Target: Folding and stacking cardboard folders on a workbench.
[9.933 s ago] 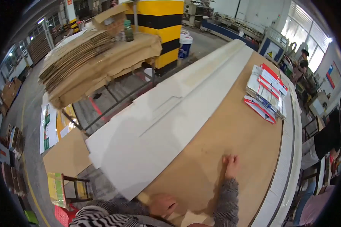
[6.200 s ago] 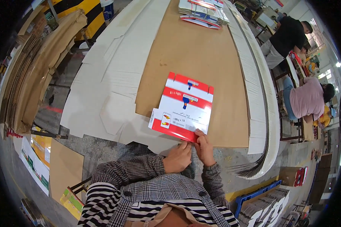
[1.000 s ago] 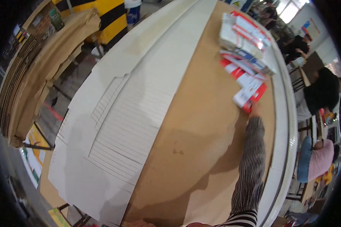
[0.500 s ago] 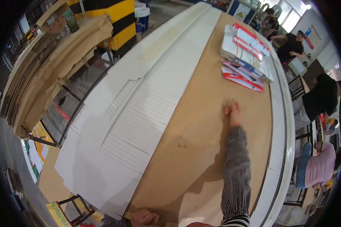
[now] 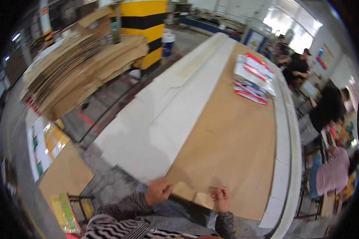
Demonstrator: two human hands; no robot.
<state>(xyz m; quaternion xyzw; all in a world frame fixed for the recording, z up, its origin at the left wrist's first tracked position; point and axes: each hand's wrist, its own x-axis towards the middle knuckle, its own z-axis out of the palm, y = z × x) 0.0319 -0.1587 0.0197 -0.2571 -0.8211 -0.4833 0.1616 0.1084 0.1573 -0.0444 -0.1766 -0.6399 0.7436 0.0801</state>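
A large sheet of brown paper [image 5: 227, 147] lies along the right part of the long table, over white sheets. My left hand [image 5: 159, 190] is closed at the sheet's near left corner; whether paper is between its fingers is hidden. Close to the near edge, my right hand [image 5: 221, 198] has its fingers curled together, slightly blurred, and I cannot make out what they hold. Between the hands, lighter flaps of paper [image 5: 204, 200] show at the near edge.
Red-and-white packets [image 5: 254, 75] are stacked at the table's far right. White sheets [image 5: 147, 135] cover its left side. Brown cardboard sheets [image 5: 68, 67] are piled on a rack at left, near a yellow-and-black pillar [image 5: 143, 24]. Several people work along the right side.
My right hand has drawn back from the middle of the brown paper to its near edge. My left hand shows more fully at the near left corner. The view has shifted and tilted up.
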